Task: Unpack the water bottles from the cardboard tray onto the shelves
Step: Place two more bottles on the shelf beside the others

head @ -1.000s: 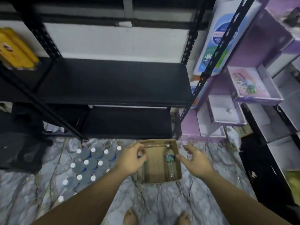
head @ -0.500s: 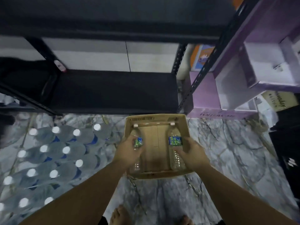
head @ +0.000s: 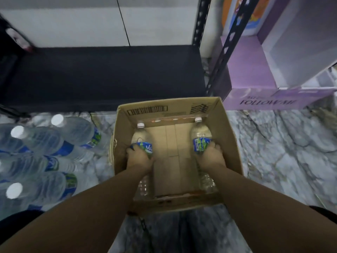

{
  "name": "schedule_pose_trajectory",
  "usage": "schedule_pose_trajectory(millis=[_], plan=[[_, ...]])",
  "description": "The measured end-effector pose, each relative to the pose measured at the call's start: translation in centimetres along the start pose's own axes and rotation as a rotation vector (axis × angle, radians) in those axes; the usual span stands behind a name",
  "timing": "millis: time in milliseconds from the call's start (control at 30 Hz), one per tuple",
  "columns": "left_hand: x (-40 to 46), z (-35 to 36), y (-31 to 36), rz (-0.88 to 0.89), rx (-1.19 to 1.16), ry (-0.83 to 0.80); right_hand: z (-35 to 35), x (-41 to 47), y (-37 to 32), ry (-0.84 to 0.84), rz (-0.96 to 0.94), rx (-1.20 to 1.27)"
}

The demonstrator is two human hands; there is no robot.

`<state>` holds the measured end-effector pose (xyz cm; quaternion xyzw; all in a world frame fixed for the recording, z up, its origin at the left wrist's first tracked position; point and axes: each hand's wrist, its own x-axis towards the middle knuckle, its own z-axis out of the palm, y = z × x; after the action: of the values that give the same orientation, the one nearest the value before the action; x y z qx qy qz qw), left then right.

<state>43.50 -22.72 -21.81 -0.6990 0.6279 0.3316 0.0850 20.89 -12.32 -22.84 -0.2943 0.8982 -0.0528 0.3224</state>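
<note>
1. Water bottles are lying in the cardboard tray [head: 226, 136], one along each side wall, white caps pointing toward the shelf.
2. The left bottle [head: 141, 137] is being gripped by the left hand [head: 139, 157], whose fingers are curling round it at the blue-green label.
3. The right bottle [head: 200, 134] is being gripped by the right hand [head: 209, 156], its fingers wrapping round the middle just below the label.
4. Between the two sets of fingers, the bare cardboard floor of the tray is showing.
5. The tray is sitting on the marble floor [head: 282, 152], just in front of the low black shelf [head: 109, 73] beyond the fingers.
6. Left of the left fingers, outside the tray, a cluster of more water bottles [head: 54, 143] is standing on the floor.
7. Right of the right fingers and further off, a purple box [head: 269, 101] is resting beside the shelf's black post [head: 220, 57].
</note>
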Motion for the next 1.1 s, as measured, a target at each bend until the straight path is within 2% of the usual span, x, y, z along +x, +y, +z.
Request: schedule_pose_trajectory(millis=[67, 133, 300, 467, 600, 767, 833, 1100], plan=[[0.0, 0.9, -0.3, 0.045, 0.116, 0.073, 1.7, -0.3, 0.4, 0.109, -0.046, -0.169], [-0.2, 1.4, -0.3, 0.092, 0.108, 0.105, 2.2, -0.6, 0.2, 0.164, -0.067, -0.190], [-0.8, 1.1, -0.4, -0.088, -0.361, -0.162, 1.2, -1.0, -0.2, -0.105, 0.152, 0.251], [-0.3, 0.8, -0.9, -0.099, -0.350, -0.099, 1.2, -0.3, -0.2, -0.133, 0.161, 0.178], [-1.4, -1.1, 0.4, -0.169, -0.389, -0.122, -1.0, -1.4, -1.2, -0.150, 0.196, 0.297], [-5.0, -6.1, 1.9, -0.299, -0.727, -0.222, -5.7, -5.5, -2.3, -0.168, 0.221, 0.536], [-7.7, -8.9, 2.4, -0.294, -0.822, -0.255, -7.8, -7.7, -2.0, -0.184, 0.223, 0.598], [-22.3, -23.3, 4.1, -0.177, -0.768, -0.294, -22.6, -24.2, -4.9, -0.248, 0.183, 0.750]])
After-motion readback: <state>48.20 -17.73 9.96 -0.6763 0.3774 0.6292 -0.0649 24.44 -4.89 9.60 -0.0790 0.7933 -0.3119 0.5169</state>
